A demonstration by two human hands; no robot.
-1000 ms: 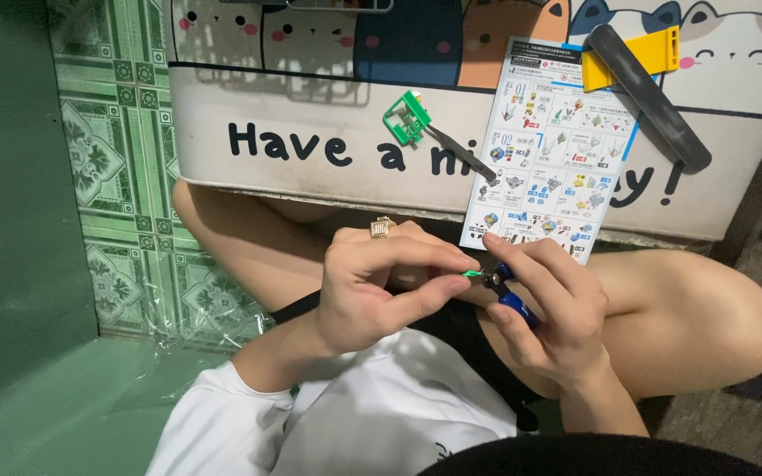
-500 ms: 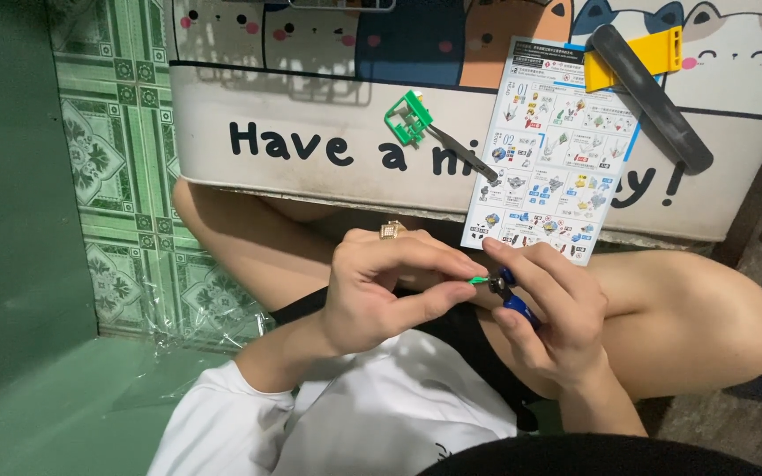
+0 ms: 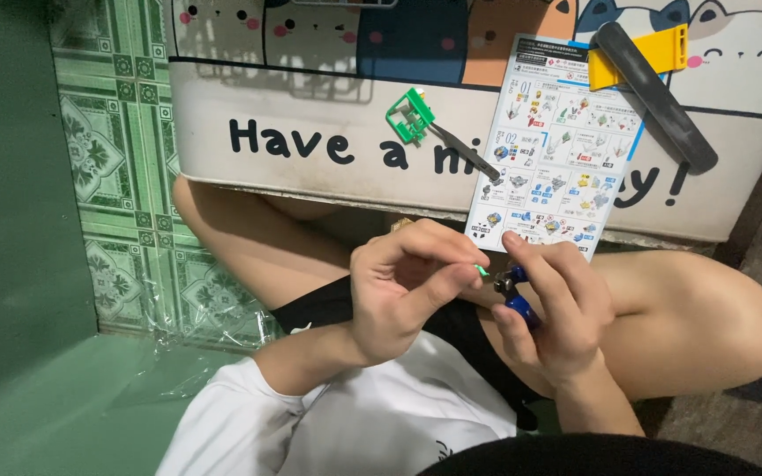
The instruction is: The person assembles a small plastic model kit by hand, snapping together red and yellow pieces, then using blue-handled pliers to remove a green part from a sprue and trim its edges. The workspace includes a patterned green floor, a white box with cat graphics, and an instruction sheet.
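Tiny green plastic piece (image 3: pixel 481 271) is being pinched by the left hand (image 3: pixel 399 291). Beside it, the right hand (image 3: pixel 547 304) is gripping small blue-handled nippers (image 3: pixel 515 291). Beyond both hands, a folded instruction sheet (image 3: pixel 557 150) is lying on the surface (image 3: pixel 293 106).

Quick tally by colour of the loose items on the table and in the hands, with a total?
Green: 2, the green plastic parts frame and the tiny green piece in the left hand
Yellow: 1, yellow plastic frame
Grey: 2, dark grey flat file, metal tweezers
Blue: 1, blue-handled nippers in the right hand
White: 1, printed instruction sheet
Total: 7
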